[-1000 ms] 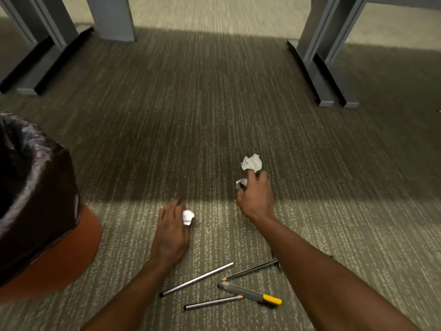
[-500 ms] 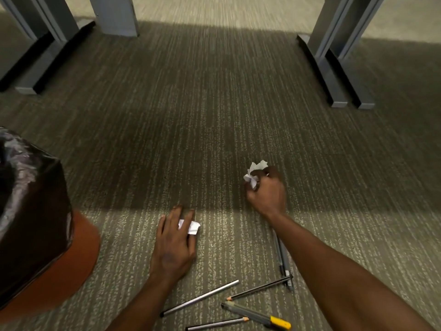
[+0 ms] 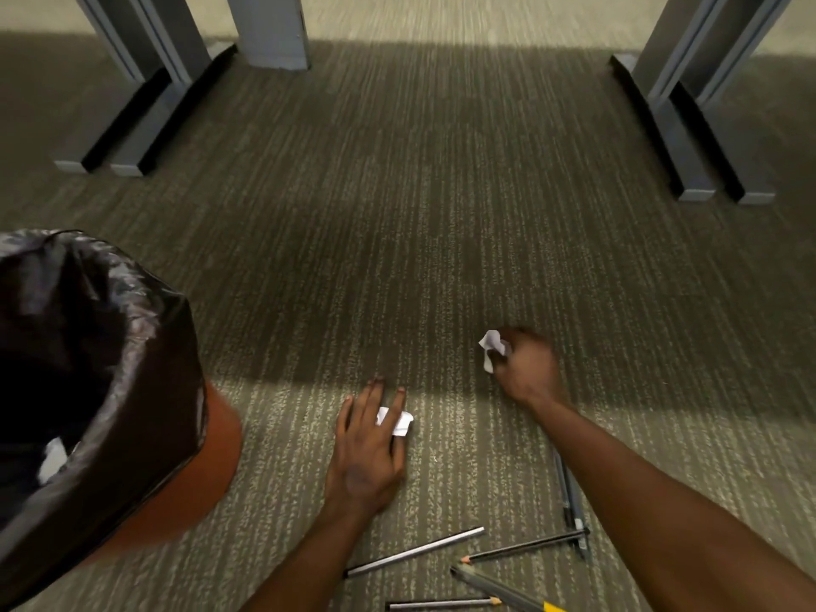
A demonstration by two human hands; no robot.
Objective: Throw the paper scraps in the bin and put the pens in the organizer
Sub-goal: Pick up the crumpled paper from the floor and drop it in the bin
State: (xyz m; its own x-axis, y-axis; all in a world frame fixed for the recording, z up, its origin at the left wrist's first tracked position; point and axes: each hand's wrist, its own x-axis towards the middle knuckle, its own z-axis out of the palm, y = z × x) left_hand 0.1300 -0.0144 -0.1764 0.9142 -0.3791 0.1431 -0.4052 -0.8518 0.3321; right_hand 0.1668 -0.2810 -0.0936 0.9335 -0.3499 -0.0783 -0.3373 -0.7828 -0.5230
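Where the carpet (image 3: 441, 240) runs nearest the camera, several loose writing items lie close together between the two forearms: a grey pencil (image 3: 443, 603) at the lower edge, a grey pen with a yellow end (image 3: 499, 589) beside it, a dark pencil (image 3: 525, 546) and a silver pen (image 3: 415, 552) angled upward to the right, and a dark pen (image 3: 569, 496) partly hidden by the right forearm. Left hand (image 3: 368, 448): palm down on the carpet, fingers spread, with a white paper scrap (image 3: 399, 424) pinned under the fingers and showing between them. Right hand (image 3: 527, 368): a little farther out, curled into a fist around a crumpled paper scrap (image 3: 492, 346), the white edge sticking out on the hand's left side. Bin (image 3: 207, 452): orange body, black liner (image 3: 132, 337), standing at the left edge near the left hand; something white lies inside it, too indistinct to identify. Farthest: grey table legs (image 3: 145, 108) with long flat feet on the left, a matching pair (image 3: 697, 139) on the right, and a grey post (image 3: 273, 28) between them. No organizer appears in view.
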